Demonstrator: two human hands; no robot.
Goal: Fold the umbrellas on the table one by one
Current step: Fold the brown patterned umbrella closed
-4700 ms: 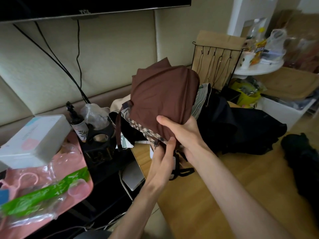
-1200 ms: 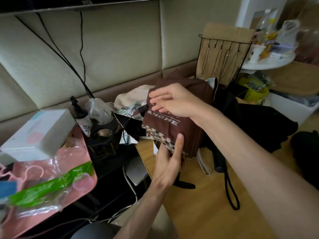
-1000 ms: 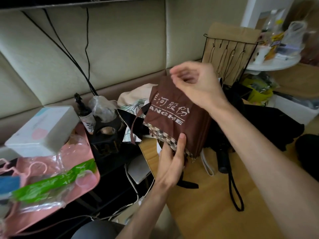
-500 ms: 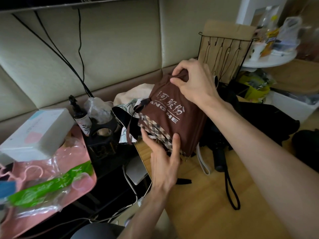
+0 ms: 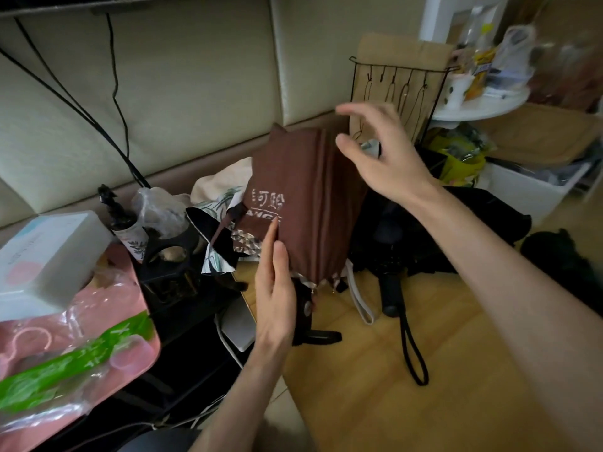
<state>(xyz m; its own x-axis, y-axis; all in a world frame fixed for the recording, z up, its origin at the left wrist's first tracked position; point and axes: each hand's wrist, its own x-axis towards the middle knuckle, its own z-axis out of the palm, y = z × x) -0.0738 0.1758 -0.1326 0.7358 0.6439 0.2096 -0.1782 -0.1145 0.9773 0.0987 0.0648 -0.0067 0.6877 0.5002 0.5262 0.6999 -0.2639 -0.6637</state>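
The upright umbrella (image 5: 306, 203) stands over the left edge of the table (image 5: 359, 402); a second umbrella (image 5: 385, 243) lies right of it; a box (image 5: 49, 256) sits left; a wire rack (image 5: 399, 65) stands behind.

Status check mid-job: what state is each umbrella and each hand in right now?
brown umbrella: collapsed, held up, panels gathered, tie strap hanging unfastened
black umbrella: lying on table, canopy loose, not folded
left hand: grips brown umbrella's lower end
right hand: open, by its top
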